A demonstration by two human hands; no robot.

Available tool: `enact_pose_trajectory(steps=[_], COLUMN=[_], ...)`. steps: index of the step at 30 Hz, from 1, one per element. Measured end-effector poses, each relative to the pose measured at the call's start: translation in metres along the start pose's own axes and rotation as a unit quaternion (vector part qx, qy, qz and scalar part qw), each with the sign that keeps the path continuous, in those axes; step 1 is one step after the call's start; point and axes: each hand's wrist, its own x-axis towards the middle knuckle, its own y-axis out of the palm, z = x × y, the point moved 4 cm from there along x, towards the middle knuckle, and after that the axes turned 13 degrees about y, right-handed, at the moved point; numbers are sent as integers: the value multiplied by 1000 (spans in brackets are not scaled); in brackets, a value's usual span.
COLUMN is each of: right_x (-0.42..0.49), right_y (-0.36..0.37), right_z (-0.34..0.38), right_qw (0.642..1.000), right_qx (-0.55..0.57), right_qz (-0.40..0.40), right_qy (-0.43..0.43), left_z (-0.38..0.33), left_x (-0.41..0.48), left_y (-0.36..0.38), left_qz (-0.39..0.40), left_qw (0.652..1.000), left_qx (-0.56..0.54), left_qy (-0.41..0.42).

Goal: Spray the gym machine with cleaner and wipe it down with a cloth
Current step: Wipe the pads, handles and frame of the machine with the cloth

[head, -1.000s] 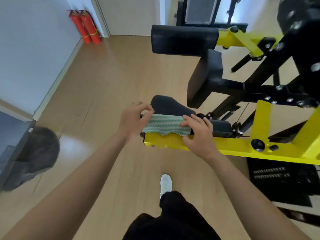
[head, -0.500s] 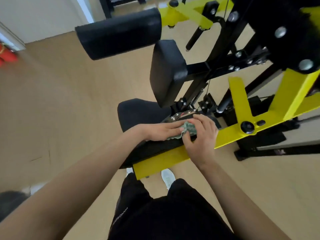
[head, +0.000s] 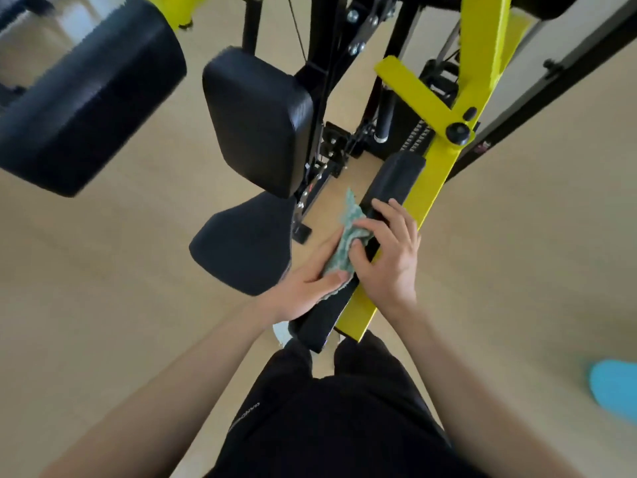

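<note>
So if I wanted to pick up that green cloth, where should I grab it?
Probably take the cloth by its loose far corner, which pokes out beyond the left hand and right hand. Come from above-left: the yellow beam crowds the right, and the middle is pinned on the black pad.

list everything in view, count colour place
cloth: 1, green patterned, on the long pad between the hands
long pad: 1, black, along the beam
beam: 1, yellow, centre, slanting up right
seat pad: 1, black, left of the hands
back pad: 1, black, above the seat pad
roller pad: 1, black, upper left
blue thing: 1, blue, right edge, blurred
shoe: 1, white, by the long pad's near end
shorts: 1, black, bottom centre
left hand: 1, grips the cloth
right hand: 1, pinches the cloth
</note>
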Motion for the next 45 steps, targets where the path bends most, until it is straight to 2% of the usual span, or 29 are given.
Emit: enact_pose_trajectory(steps=[3,5,11,15,20,27,30,34,40,45], right_x=[-27,-38,-59,-76,-102,-123,-124,-126,-124,-116], right_y=[1,2,1,-4,7,35,36,36,36,29], right_z=[1,2,2,6,13,51,58,64,58,47], right_qw=[999,999,994,980,944,890,869,858,851,849], right_qx=[26,28,57,111,197,223,220,202,226,198], right_qz=[-8,-10,-30,-65,-100,-183,-224,-253,-237,-222], right_qy=[22,34,86,151,244,353,383,398,411,436], left_z=[3,3,-18,-25,-14,21,14,2,-23,-50], left_x=[-24,-28,-11,9,15,-26,1,50,121,177], left_y=[-10,-20,-19,-17,-26,-34,-37,-36,-33,-25], left_qz=[-84,-89,-41,-5,35,125,152,189,172,156], left_qw=[996,994,991,984,976,969,963,949,940,935], left_qx=[27,62,122,168,187,180,189,211,238,273], left_qy=[6,9,27,63,105,114,116,138,176,163])
